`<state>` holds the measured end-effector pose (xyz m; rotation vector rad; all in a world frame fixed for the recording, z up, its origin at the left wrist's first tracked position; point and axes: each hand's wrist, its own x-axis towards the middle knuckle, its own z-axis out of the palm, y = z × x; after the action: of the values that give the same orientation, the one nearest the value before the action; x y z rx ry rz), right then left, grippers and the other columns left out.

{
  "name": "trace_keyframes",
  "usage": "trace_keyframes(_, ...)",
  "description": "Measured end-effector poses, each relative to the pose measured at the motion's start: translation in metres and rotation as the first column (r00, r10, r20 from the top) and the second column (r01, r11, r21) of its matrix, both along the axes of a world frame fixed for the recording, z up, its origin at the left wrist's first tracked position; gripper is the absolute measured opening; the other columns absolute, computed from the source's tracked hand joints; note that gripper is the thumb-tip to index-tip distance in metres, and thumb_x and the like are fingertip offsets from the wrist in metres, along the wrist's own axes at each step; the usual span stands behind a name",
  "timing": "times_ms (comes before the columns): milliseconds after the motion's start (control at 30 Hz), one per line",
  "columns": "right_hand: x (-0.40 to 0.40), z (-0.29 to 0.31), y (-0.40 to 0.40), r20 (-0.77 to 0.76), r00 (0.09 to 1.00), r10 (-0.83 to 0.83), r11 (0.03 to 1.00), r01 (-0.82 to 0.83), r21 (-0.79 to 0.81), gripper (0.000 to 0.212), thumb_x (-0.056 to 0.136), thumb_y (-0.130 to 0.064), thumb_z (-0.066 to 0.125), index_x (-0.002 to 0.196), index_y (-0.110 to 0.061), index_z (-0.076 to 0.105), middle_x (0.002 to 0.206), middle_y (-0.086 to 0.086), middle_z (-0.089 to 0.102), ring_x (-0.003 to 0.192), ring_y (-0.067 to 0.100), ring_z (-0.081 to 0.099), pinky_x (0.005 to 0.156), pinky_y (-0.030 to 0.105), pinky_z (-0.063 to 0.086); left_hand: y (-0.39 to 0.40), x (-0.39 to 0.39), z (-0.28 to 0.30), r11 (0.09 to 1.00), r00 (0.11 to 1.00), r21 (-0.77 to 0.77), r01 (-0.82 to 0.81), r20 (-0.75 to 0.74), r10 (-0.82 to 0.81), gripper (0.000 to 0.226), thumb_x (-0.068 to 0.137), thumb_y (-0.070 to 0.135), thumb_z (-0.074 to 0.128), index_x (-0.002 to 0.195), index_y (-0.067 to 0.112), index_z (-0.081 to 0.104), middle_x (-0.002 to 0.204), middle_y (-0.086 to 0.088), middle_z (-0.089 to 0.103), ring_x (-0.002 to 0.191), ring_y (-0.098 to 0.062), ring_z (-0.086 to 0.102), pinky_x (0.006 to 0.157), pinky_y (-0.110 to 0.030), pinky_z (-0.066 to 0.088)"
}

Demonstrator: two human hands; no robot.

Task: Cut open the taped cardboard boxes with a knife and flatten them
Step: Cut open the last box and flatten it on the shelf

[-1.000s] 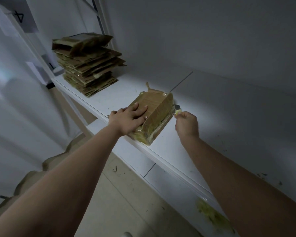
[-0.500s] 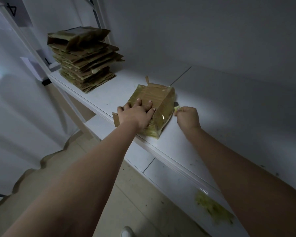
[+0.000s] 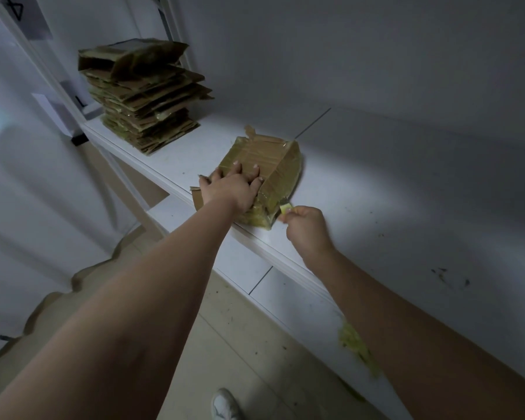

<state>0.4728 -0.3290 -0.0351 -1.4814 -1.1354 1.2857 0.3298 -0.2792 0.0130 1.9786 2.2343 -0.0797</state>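
Since the earlier frame, the right hand (image 3: 306,227) has drawn its knife (image 3: 285,207) back along the box's side toward the bench's front edge, and the box has swung slightly.

Largest first: a long white bench (image 3: 376,213) against a grey wall. The taped cardboard box (image 3: 264,165), tilted and partly collapsed, sits at the bench's front edge, one loose flap overhanging it. The left hand (image 3: 231,189) presses its spread, fairly straight fingers on top of the box. The right hand's fingers are curled round a small yellow-handled knife, whose blade meets the box's near lower corner.

Risks, as a judgement: the blade is being pulled toward the body and lies close to the left hand; a slip on glossy tape could nick either. The overhanging box could slide off the edge.

Around: a stack of flattened boxes (image 3: 146,98) stands at the bench's far left corner, well apart. A yellowish smear (image 3: 356,347) marks the front edge nearer the person. Nothing blocks the cut.
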Motion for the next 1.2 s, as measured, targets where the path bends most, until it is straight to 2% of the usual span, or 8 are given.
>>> trace_keyframes(333,0.006,-0.001,-0.019,0.004,0.996,0.089,0.996,-0.089,-0.016,0.034,0.094,-0.009,0.047,0.062,-0.016,0.056,0.046,-0.003,0.038,0.047,0.015,0.031,0.049,0.024,0.026,-0.007,0.01,0.002,0.999,0.999,-0.03,-0.033,-0.015,0.032,0.05,0.101,0.054,0.015,0.15,0.047,0.013,0.162,0.007,0.002,0.149,-0.033,0.0,0.115,-0.062,0.007)
trace_keyframes(500,0.008,0.002,0.006,0.133,0.991,0.008,1.0,-0.012,0.029,0.03,0.088,-0.017,0.052,0.059,-0.017,0.055,0.05,0.001,0.049,0.057,0.026,0.046,0.059,0.033,0.039,-0.019,0.014,0.007,1.0,0.993,0.021,0.003,0.121,-0.005,0.062,0.087,0.076,0.003,0.145,0.057,0.015,0.163,0.002,0.003,0.142,-0.038,0.027,0.109,-0.058,0.029)
trace_keyframes(667,0.01,0.002,0.015,0.166,0.986,-0.004,0.999,-0.003,0.042,0.028,0.093,-0.017,0.049,0.07,-0.006,0.06,0.059,0.006,0.048,0.064,0.026,0.046,0.063,0.034,0.036,-0.032,0.015,0.001,0.997,0.996,-0.008,0.077,0.053,-0.076,0.063,0.085,0.078,0.007,0.145,0.059,0.002,0.162,0.001,-0.01,0.145,-0.046,0.006,0.11,-0.057,0.026)
trace_keyframes(767,0.012,-0.005,0.005,0.169,0.986,0.003,0.998,-0.012,0.057,0.032,0.094,-0.016,0.048,0.063,-0.013,0.05,0.054,0.001,0.04,0.055,0.021,0.037,0.055,0.028,0.029,-0.027,0.018,-0.002,0.997,0.997,-0.023,0.073,-0.009,-0.074,0.059,0.091,0.071,0.008,0.147,0.056,0.0,0.162,0.002,-0.013,0.145,-0.046,0.003,0.108,-0.058,0.027)
trace_keyframes(900,0.02,-0.006,-0.008,0.139,0.989,0.053,0.995,-0.063,0.073,0.024,0.095,-0.015,0.048,0.077,-0.011,0.062,0.052,-0.001,0.043,0.05,0.017,0.036,0.053,0.026,0.029,-0.021,0.019,-0.004,0.996,0.996,-0.038,0.077,-0.037,-0.078,0.056,0.092,0.069,0.007,0.147,0.055,0.001,0.162,0.002,-0.012,0.145,-0.046,0.003,0.106,-0.06,0.028)
trace_keyframes(1000,0.032,-0.009,-0.012,0.286,0.955,0.078,0.982,-0.123,0.142,0.023,0.095,-0.019,0.049,0.078,-0.013,0.063,0.056,-0.001,0.046,0.058,0.023,0.044,0.06,0.031,0.037,-0.021,0.017,-0.005,0.995,0.996,-0.034,0.092,-0.011,-0.092,0.057,0.091,0.069,0.006,0.147,0.056,0.003,0.162,0.003,-0.012,0.145,-0.046,0.003,0.106,-0.06,0.027)
trace_keyframes(1100,0.052,-0.014,-0.016,0.578,0.816,0.011,0.936,-0.212,0.28,0.025,0.097,-0.029,0.045,0.091,-0.013,0.064,0.074,0.002,0.06,0.074,0.029,0.055,0.066,0.035,0.043,-0.022,0.013,-0.006,0.994,0.992,-0.026,0.105,0.08,-0.103,0.055,0.092,0.068,0.004,0.146,0.058,0.005,0.161,0.006,-0.014,0.145,-0.045,0.0,0.109,-0.061,0.022)
trace_keyframes(1200,0.062,-0.017,-0.016,0.681,0.727,-0.091,0.883,-0.257,0.393,0.037,0.097,-0.039,0.035,0.101,-0.013,0.061,0.087,0.008,0.067,0.08,0.035,0.059,0.064,0.035,0.044,-0.022,0.013,-0.005,0.994,0.987,-0.039,0.103,0.126,-0.098,0.054,0.092,0.067,0.002,0.145,0.059,0.007,0.161,0.007,-0.016,0.145,-0.045,-0.003,0.112,-0.061,0.015)
